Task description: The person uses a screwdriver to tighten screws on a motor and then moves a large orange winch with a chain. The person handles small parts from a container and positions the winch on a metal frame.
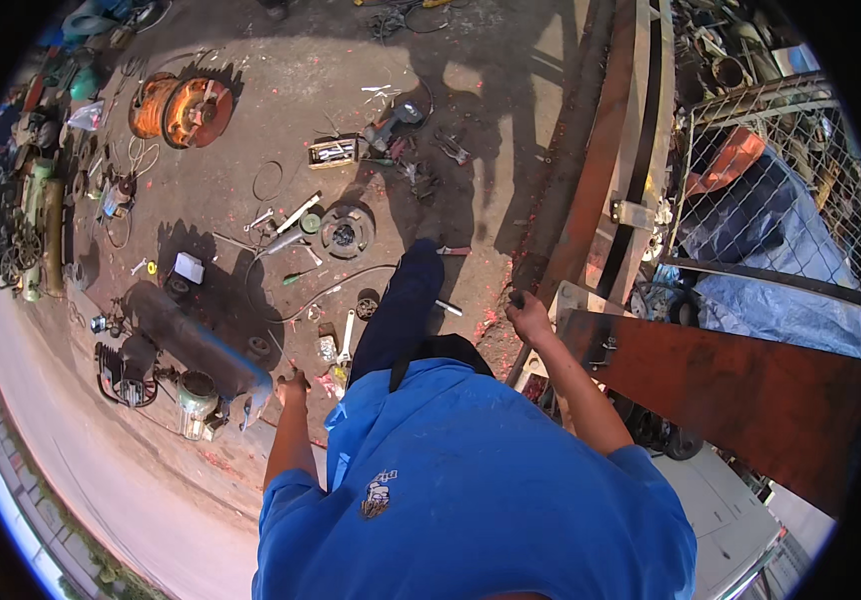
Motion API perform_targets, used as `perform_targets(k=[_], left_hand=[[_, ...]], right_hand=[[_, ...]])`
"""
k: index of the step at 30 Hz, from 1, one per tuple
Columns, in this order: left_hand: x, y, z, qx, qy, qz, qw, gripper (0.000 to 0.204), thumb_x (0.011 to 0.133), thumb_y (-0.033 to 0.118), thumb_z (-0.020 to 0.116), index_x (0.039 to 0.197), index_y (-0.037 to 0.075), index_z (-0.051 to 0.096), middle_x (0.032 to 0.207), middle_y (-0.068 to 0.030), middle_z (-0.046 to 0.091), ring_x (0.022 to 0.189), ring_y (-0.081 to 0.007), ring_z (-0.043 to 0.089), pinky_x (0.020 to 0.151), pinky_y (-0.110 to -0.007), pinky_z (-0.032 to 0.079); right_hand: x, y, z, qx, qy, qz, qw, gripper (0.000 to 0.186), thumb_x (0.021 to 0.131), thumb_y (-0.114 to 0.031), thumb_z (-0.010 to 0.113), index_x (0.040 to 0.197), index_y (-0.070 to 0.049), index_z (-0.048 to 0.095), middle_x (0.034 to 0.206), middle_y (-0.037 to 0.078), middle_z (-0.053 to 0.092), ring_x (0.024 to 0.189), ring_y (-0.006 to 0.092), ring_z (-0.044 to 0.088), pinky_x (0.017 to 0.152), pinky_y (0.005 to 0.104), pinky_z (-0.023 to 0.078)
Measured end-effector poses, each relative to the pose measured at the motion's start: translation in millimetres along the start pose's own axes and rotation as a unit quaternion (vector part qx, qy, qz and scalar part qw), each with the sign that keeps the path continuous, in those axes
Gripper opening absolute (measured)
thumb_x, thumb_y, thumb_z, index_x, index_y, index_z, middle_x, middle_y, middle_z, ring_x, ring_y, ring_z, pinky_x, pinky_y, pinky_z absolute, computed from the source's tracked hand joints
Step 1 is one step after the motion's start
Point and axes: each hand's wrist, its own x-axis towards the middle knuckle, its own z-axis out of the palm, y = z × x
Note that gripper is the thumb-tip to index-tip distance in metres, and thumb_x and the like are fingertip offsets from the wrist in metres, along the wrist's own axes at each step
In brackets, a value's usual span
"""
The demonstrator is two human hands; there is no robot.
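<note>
My left hand (294,384) hangs low at my left side with its fingers curled. A thin dark line runs up from it; whether that is a rod in the grip or a cable on the ground, I cannot tell. Closest to this hand is the end of a long dark cylindrical tank (191,335), edged blue. My right hand (530,319) is raised on the other side, closed around a small dark piece that mostly hides in the fingers. It is near the rusty steel beam (596,150). On the ground between my hands lies a combination wrench (348,335).
Ahead lie a round metal flywheel-like part (348,232), a box of small tools (334,152), a power tool (396,122) and an orange reel (183,110). A compressor pump (129,368) stands left. A rusty plate (721,390) and mesh fence (771,180) flank my right.
</note>
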Motion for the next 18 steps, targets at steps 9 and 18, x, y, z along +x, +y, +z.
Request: perform_targets(k=[9, 18], left_hand=[[-37, 343, 76, 0.004, -0.238, 0.078, 0.968, 0.054, 0.08, 0.018, 0.065, 0.127, 0.001, 0.046, 0.087, -0.0138, 0.062, 0.07, -0.0192, 0.06, 0.055, -0.032, 0.048], [-79, 745, 100, -0.064, -0.163, 0.423, 0.889, 0.074, 0.079, 0.021, 0.064, 0.14, 0.0, 0.029, 0.091, -0.0171, 0.066, 0.078, -0.0236, 0.064, 0.071, -0.033, 0.049]], right_hand=[[143, -16, -125, 0.119, 0.107, 0.167, 0.973, 0.045, 0.079, -0.026, 0.06, 0.112, 0.004, 0.057, 0.099, 0.024, 0.063, 0.094, 0.0339, 0.061, 0.082, 0.0392, 0.048], [230, 77, -238, 0.161, 0.301, 0.259, 0.904, 0.045, 0.077, -0.017, 0.06, 0.116, 0.005, 0.053, 0.094, 0.021, 0.064, 0.087, 0.0329, 0.064, 0.076, 0.0386, 0.05]])
